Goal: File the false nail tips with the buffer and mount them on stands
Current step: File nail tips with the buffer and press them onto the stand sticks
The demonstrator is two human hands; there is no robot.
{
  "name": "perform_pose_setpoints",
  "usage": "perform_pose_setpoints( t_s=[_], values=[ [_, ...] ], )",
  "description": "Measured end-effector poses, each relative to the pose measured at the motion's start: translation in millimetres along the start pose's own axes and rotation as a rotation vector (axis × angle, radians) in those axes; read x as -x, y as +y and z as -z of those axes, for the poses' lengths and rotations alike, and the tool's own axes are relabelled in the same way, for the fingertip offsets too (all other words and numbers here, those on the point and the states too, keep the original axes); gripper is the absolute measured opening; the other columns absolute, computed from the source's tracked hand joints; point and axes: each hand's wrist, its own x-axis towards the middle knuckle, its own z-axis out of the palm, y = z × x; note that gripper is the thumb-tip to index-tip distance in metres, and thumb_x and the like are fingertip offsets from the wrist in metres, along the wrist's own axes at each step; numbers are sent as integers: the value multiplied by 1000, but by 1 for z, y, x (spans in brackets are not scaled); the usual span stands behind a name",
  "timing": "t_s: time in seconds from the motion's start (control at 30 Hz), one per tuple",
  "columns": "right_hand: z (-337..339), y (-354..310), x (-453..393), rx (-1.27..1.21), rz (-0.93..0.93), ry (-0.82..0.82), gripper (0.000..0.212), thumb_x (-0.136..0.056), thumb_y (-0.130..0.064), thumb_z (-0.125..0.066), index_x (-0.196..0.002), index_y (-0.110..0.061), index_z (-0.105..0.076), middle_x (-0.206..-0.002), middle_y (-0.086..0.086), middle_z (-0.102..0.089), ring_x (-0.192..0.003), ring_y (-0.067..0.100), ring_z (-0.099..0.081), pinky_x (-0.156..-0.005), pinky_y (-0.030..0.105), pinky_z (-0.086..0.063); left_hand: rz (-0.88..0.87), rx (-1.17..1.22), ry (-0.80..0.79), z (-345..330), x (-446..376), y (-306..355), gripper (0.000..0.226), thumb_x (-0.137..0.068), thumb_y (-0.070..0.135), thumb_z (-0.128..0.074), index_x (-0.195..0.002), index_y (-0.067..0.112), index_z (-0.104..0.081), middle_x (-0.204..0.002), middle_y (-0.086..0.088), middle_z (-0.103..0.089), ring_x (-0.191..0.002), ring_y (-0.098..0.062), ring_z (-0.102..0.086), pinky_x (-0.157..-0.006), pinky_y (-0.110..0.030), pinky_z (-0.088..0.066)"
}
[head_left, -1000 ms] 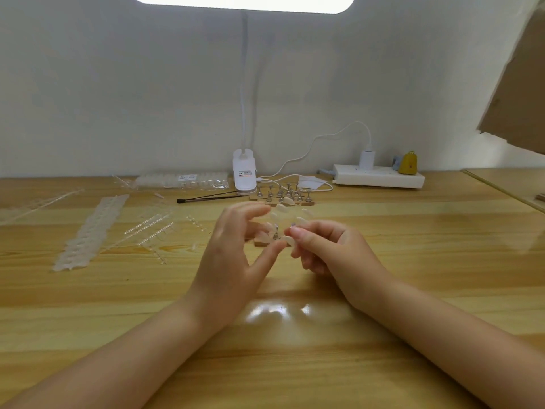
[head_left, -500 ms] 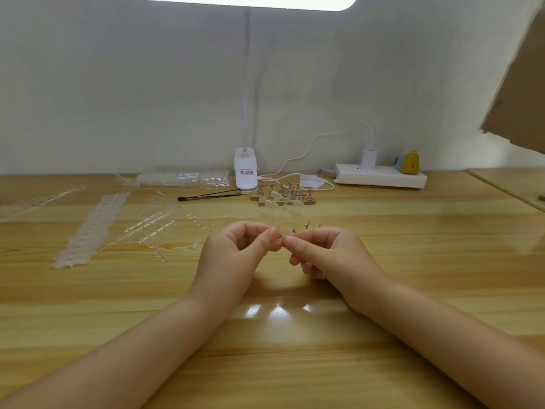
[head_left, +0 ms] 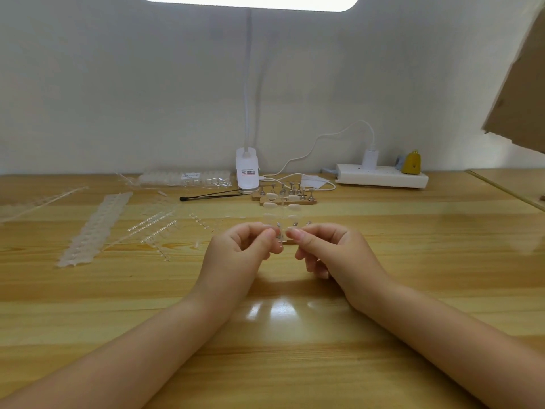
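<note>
A clear strip of false nail tips [head_left: 293,207] stands upright between my two hands at the middle of the wooden table [head_left: 413,261]. My left hand [head_left: 236,255] pinches its lower end from the left with thumb and forefinger. My right hand [head_left: 333,255] pinches the same end from the right. The strip's tips branch out to both sides above my fingers. Behind it, a wooden base with small metal stands [head_left: 284,196] sits on the table. A second small stand base [head_left: 290,241] peeks out just behind my fingertips, mostly hidden. No buffer is visible.
More nail-tip strips [head_left: 94,228] and bare clear sprues [head_left: 153,228] lie to the left. A bag of tips [head_left: 185,178], a thin black tool [head_left: 212,195], a lamp clamp [head_left: 247,169] and a power strip [head_left: 380,176] line the back wall.
My left hand's fingers, spread a second ago, have curled in to pinch the strip. Both hands have drawn close together and the strip now stands upright.
</note>
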Motion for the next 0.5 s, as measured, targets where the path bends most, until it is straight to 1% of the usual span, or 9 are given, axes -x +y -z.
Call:
perform_pose_setpoints(
  t_s=[0.07,0.1,0.17,0.23,0.3,0.37,0.4,0.47,0.5],
  values=[
    [-1,0,0,15,0,4,16,-85,-27,-70,-89,-12,-75,-66,1,-66,-54,9,-52,-45,18,-38,-19,-99,-4,1,0,0,10,-90,16,-63,-86,21,-71,-74,8,-72,-72,4,-62,-70,-11,-47],
    [0,0,0,21,-4,8,16,-85,-27,-70,-90,-13,-75,-67,1,-66,-54,9,-52,-45,18,-38,-36,-148,6,4,-3,1,9,-90,17,-63,-87,22,-70,-75,9,-72,-71,4,-62,-70,-12,-47],
    [0,0,-1,30,-23,19,16,-87,-26,-68,-94,-14,-74,-67,-2,-67,-54,7,-53,-45,17,-39,-52,-260,95,17,-18,1,6,-90,20,-63,-91,23,-68,-74,7,-72,-64,5,-61,-62,-15,-46],
    [2,-1,-1,42,-46,27,16,-88,-26,-66,-95,-13,-73,-67,-3,-66,-54,7,-53,-45,17,-40,-4,-427,220,40,-38,1,6,-91,24,-59,-95,27,-64,-74,8,-71,-56,2,-58,-54,-24,-41],
    [2,-1,-1,50,-58,22,15,-89,-24,-66,-94,-12,-73,-65,-4,-66,-53,7,-52,-45,17,-40,86,-612,276,66,-55,-1,8,-89,26,-57,-87,28,-64,-75,10,-70,-55,-7,-57,-54,-25,-38],
    [2,-1,-1,59,-63,12,15,-89,-24,-66,-94,-11,-73,-65,-4,-65,-53,7,-53,-46,17,-40,157,-838,245,85,-64,-8,21,-89,29,-56,-72,24,-67,-71,9,-70,-53,-13,-57,-54,-25,-39],
    [2,-2,-1,63,-66,7,16,-89,-24,-66,-94,-12,-73,-65,-4,-65,-53,7,-53,-46,17,-40,178,-961,214,91,-66,-12,28,-91,32,-55,-70,21,-69,-69,7,-70,-56,-15,-58,-54,-26,-40],
    [2,-2,-1,69,-73,2,16,-88,-25,-66,-95,-12,-73,-66,-4,-65,-53,7,-52,-47,17,-40,184,-1228,178,96,-68,-15,38,-94,44,-50,-78,18,-71,-72,4,-69,-67,-21,-61,-55,-26,-42],
    [2,-2,-1,72,-74,1,16,-88,-25,-65,-95,-13,-73,-66,-4,-65,-53,7,-52,-47,17,-40,177,-1337,179,97,-68,-14,42,-95,50,-47,-81,18,-70,-74,1,-67,-70,-23,-61,-55,-26,-41]
  ],
)
